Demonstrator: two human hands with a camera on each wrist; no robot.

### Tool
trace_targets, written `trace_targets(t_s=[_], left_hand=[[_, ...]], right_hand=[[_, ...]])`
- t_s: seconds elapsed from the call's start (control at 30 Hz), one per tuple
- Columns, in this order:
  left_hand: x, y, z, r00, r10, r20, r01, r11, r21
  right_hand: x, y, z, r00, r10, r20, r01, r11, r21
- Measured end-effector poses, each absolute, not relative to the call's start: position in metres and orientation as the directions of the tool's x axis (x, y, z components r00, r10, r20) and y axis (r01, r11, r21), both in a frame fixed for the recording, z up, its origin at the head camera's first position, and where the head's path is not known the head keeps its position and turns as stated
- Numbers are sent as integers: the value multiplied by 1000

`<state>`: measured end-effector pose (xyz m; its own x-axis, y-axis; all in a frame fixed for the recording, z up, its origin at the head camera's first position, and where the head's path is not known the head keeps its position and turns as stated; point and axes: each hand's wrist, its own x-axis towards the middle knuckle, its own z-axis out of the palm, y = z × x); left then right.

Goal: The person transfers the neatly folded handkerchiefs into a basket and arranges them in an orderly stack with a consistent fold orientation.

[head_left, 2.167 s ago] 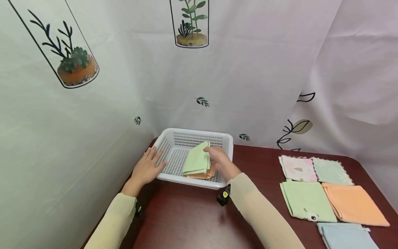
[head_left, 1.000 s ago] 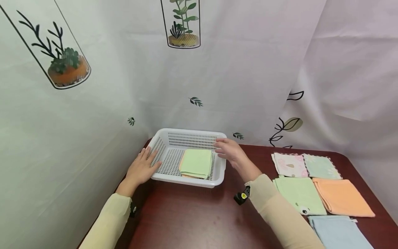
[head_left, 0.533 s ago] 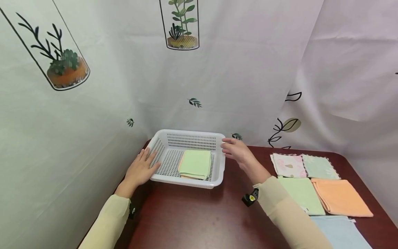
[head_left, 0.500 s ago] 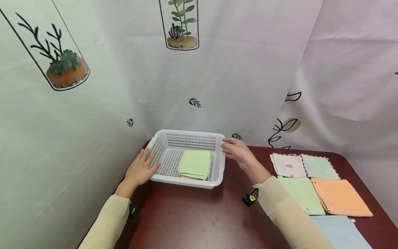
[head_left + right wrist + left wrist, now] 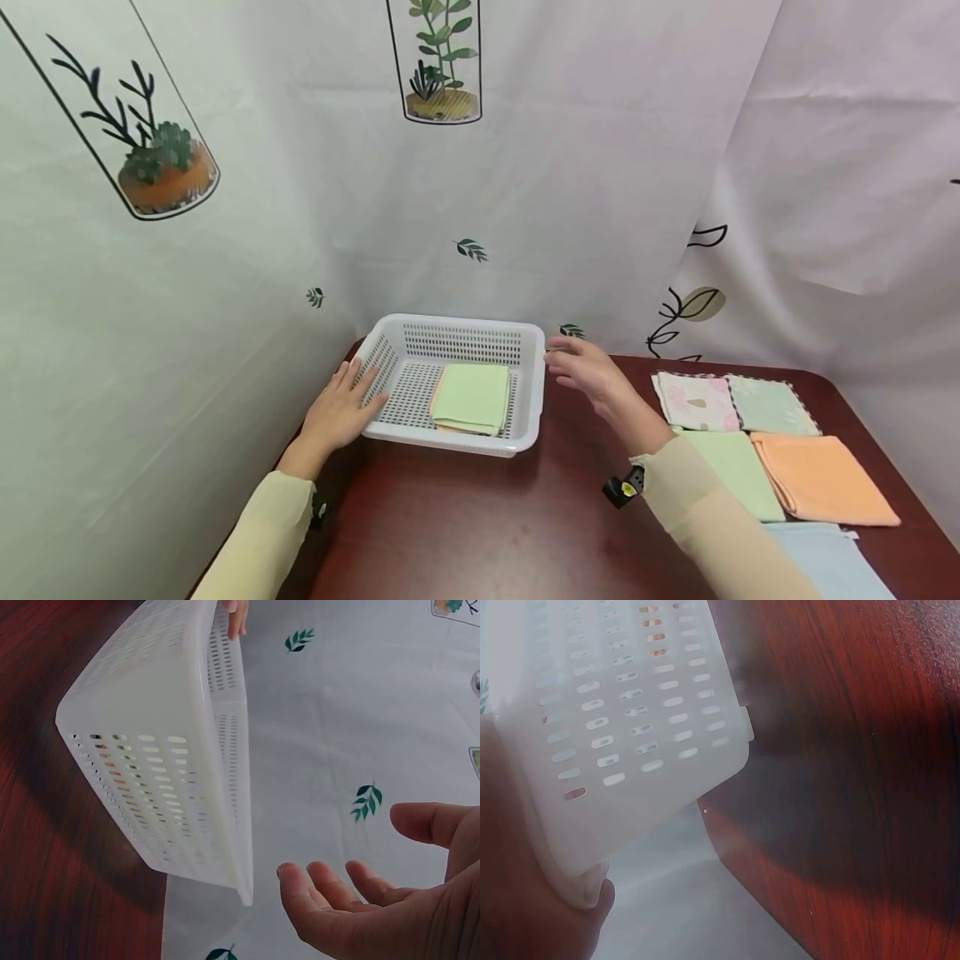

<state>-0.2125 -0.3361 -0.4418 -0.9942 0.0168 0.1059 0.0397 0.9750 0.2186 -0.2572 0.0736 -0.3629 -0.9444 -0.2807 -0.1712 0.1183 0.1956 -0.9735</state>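
Note:
A white perforated plastic basket (image 5: 450,440) stands at the back of the table. Inside it lies a folded green towel (image 5: 472,395) on top of an orange one, whose edge peeks out beneath. My left hand (image 5: 337,413) rests on the basket's left rim with fingers spread and straight; in the left wrist view the basket's slotted wall (image 5: 630,712) is right beside it. Just beyond the right rim hovers my right hand (image 5: 592,372), fingers loosely bent and holding nothing. The right wrist view shows that hand (image 5: 390,900) apart from the basket (image 5: 142,780).
On the right of the dark red table (image 5: 450,525) lie folded towels: a pink patterned one (image 5: 693,402), a pale green floral one (image 5: 771,405), a green one (image 5: 735,471), an orange one (image 5: 828,479) and a blue one (image 5: 825,554). A printed curtain (image 5: 600,208) hangs behind.
My right hand has let go of the green towel, which now lies flat in the basket, and has moved right, out past the rim. My left hand stays on the left rim.

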Motion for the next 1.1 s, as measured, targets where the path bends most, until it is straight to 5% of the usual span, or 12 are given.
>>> trace_targets(t_s=[1.1], left_hand=[[-213, -335, -442, -994, 21, 110, 44, 977, 210]], right_hand=[[-225, 142, -369, -960, -260, -100, 41, 225, -973]])
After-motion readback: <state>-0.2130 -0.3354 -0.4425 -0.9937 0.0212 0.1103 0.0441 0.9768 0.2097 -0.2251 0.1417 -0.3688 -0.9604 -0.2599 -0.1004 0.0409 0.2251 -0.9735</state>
